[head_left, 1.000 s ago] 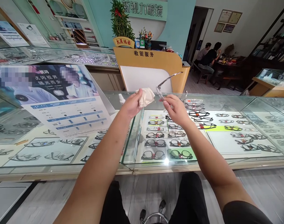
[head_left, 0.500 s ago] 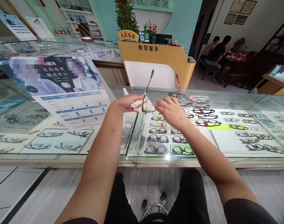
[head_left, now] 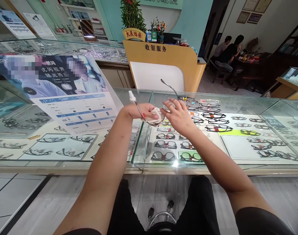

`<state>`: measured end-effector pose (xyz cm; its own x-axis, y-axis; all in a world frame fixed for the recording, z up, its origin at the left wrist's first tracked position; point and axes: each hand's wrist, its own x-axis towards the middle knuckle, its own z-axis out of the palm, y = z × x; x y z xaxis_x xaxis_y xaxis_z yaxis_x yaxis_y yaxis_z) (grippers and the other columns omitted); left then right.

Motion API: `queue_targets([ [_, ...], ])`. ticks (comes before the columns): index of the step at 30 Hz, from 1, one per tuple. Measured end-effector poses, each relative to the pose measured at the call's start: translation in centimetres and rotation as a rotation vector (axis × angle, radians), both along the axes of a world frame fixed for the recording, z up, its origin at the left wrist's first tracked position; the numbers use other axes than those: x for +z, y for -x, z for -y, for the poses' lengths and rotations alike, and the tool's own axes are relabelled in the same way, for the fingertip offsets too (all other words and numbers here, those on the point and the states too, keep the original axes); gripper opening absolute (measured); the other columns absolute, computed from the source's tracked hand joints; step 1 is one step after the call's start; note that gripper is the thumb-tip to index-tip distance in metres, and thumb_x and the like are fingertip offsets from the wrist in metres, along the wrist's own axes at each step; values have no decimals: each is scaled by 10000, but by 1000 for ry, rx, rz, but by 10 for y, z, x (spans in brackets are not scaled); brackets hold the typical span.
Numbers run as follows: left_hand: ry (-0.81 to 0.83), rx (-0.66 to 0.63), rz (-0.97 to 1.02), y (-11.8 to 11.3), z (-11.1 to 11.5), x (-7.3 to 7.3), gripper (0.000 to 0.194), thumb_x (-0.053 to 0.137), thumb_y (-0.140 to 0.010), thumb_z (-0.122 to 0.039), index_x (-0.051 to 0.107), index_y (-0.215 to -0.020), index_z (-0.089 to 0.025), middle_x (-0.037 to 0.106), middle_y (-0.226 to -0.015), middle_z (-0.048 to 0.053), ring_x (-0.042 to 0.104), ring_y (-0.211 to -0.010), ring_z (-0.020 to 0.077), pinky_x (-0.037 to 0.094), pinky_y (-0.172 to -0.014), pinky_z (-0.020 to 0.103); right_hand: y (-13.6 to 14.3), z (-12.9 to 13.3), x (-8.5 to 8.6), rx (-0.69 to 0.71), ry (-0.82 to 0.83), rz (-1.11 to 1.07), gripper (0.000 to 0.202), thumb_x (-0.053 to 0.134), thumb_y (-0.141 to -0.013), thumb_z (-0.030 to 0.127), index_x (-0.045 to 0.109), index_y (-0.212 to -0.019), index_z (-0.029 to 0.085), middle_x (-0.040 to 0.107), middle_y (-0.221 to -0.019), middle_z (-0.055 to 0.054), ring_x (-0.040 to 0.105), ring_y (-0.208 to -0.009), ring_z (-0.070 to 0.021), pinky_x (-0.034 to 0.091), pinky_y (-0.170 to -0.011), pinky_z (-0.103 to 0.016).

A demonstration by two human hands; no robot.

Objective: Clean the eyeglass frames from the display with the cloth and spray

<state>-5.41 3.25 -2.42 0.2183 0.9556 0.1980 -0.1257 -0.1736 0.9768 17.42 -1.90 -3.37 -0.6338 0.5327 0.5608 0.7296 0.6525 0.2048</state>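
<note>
The left hand (head_left: 142,111) has its fingers pinching a pale cloth (head_left: 157,113) against the eyeglasses (head_left: 153,124), held between both hands above the glass display counter (head_left: 193,170), temples unfolded. The right hand (head_left: 179,119), fingers slightly fanned, grips their other end. Beyond the left hand stands a white bottle (head_left: 132,96); further left, a printed poster (head_left: 73,106).

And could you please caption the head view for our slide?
Left hand holds a pale cloth at glasses held by the right hand, above a glass showcase.
</note>
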Motion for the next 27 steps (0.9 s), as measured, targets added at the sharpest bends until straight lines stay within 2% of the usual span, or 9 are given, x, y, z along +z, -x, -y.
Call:
queue_targets([
  [2, -18, -15, 2, -12, -2, 3, 528, 940, -771, -700, 823, -994, -237, 734, -669, 69, 768, -661, 293, 623, -608, 388, -3, -3, 1, -44, 31, -183, 359, 488, -1137, 166, 753, -1372, 225, 711, -1518, -168, 531, -1459, -365, 380, -1169, -540],
  [5, -42, -50, -2, -27, -6, 6, 523, 907, -825, -675, 818, -1075, -224, 760, -715, 67, 788, -715, 283, 642, -666, 386, -11, -16, 2, -108, 173, -599, 253, 555, -1120, 305, 768, -1215, 208, 764, -1194, -157, 618, -1141, -325, 453, -1046, -498],
  [7, -29, -141, -44, -32, -9, 8, 515, 961, -781, -617, 816, -1045, -200, 784, -760, 80, 791, -732, 271, 639, -679, 369, -17, -27, 1, -54, 373, -916, 262, 656, -1060, 439, 763, -1137, 213, 718, -1004, -89, 598, -962, -263, 481, -944, -435],
  [10, 10, -302, -123, -35, -13, 8, 556, 1047, -667, -572, 813, -949, -153, 813, -831, 112, 761, -707, 233, 596, -644, 309, -26, -42, 1, 147, 799, -1242, 384, 782, -939, 612, 792, -1032, 241, 645, -845, -13, 536, -833, -196, 430, -783, -347],
  [13, 24, -344, -123, -36, -13, 7, 587, 1062, -644, -588, 814, -922, -134, 808, -830, 113, 727, -676, 208, 547, -605, 282, -30, -48, 1, 277, 1007, -1351, 458, 893, -812, 670, 748, -769, 238, 655, -811, -13, 490, -801, -167, 368, -718, -317],
  [15, 43, -344, -116, -38, -12, 6, 603, 1067, -639, -592, 819, -940, -132, 808, -840, 110, 727, -687, 205, 542, -612, 280, -31, -48, 2, 331, 1093, -1362, 492, 949, -751, 666, 730, -701, 228, 736, -911, -35, 495, -811, -158, 379, -718, -311],
  [18, 81, -322, -146, -40, -10, 6, 640, 1080, -621, -587, 825, -983, -124, 810, -859, 93, 726, -722, 189, 548, -655, 272, -30, -47, 1, 379, 1206, -1348, 464, 1005, -685, 647, 821, -800, 237, 813, -1100, -52, 559, -856, -163, 430, -752, -320],
  [21, 116, -306, -139, -43, -8, 6, 663, 1099, -609, -553, 821, -1018, -111, 808, -857, 69, 723, -757, 172, 569, -731, 277, -27, -47, -2, 389, 1245, -1407, 459, 1034, -647, 608, 873, -892, 255, 833, -1159, -45, 628, -901, -174, 459, -771, -331],
  [27, 183, -371, 26, -49, -9, -2, 697, 1094, -666, -502, 833, -1188, -121, 861, -987, 109, 788, -837, 214, 623, -829, 339, -25, -48, -3, 391, 1291, -1552, 493, 1074, -587, 602, 879, -894, 269, 819, -979, -5, 577, -789, -137, 472, -709, -291],
])
